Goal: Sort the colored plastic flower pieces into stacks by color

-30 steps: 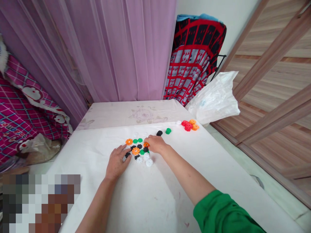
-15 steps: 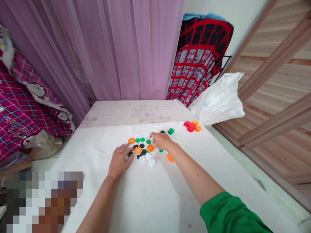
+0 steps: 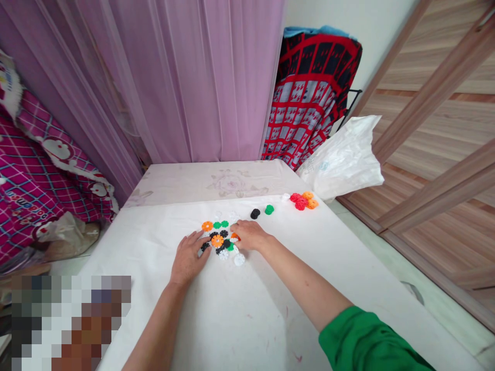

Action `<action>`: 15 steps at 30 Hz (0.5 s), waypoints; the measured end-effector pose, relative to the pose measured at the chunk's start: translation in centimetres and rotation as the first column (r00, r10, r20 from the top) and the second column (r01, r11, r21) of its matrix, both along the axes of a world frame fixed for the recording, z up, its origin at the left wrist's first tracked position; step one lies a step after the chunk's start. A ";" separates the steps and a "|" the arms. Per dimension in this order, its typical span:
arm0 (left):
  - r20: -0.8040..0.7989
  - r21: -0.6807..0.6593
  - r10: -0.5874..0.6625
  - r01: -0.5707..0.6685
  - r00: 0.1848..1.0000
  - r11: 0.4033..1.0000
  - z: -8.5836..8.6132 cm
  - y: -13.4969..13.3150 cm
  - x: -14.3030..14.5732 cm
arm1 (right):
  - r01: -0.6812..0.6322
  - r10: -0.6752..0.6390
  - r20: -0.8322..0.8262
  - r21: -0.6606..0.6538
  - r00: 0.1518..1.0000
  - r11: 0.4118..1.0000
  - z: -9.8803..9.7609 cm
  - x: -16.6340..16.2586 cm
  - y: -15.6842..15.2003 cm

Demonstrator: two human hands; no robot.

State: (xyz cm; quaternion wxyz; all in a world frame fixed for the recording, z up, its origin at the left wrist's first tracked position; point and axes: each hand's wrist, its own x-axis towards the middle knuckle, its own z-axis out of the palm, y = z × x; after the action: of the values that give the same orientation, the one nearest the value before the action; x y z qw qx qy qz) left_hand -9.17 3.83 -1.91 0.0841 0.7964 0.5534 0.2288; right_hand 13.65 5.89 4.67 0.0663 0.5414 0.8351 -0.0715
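Several flower-shaped plastic snowflake discs in orange, green, black and white lie in a loose pile on the white-covered table (image 3: 224, 309). At the pile's left edge rests my left hand (image 3: 190, 257), fingers spread, its tips touching the black discs (image 3: 204, 247) beside an orange disc (image 3: 217, 240). My right hand (image 3: 251, 235) reaches in from the right with its fingers curled down. Under those fingers a second orange disc (image 3: 235, 237) partly shows; the fingertips are hidden, so what they grip cannot be made out. White discs (image 3: 239, 259) lie in front.
Beyond my right hand stand a small black stack (image 3: 255, 213) and a green stack (image 3: 269, 209). Red discs (image 3: 299, 201) and orange discs (image 3: 310, 200) are grouped near the right edge. A white plastic bag (image 3: 342, 159) stands beside that edge.
My right hand has moved left and closer, from beside the black stack to over the pile. The black stack is now uncovered. My left hand stays in place.
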 end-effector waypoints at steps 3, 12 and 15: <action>-0.012 -0.016 -0.004 0.003 1.000 1.000 0.2 0.0 0.0 | 0.008 -0.008 -0.018 0.001 1.000 1.000 0.6 0.4 0.2; 0.009 0.021 -0.009 0.009 1.000 1.000 -0.2 0.1 -0.1 | 0.274 -0.274 -0.029 -0.002 0.961 0.962 3.6 8.0 -3.1; 0.009 0.020 -0.003 0.003 1.000 1.000 -0.4 0.3 -0.2 | 0.258 -0.256 0.075 -0.023 0.964 0.966 3.9 9.0 -4.0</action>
State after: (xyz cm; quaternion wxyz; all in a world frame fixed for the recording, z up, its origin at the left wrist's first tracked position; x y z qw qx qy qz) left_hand -9.38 4.09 -2.35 0.0788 0.7970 0.5496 0.2378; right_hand 22.61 1.86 8.56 0.0950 0.6461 0.7538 -0.0735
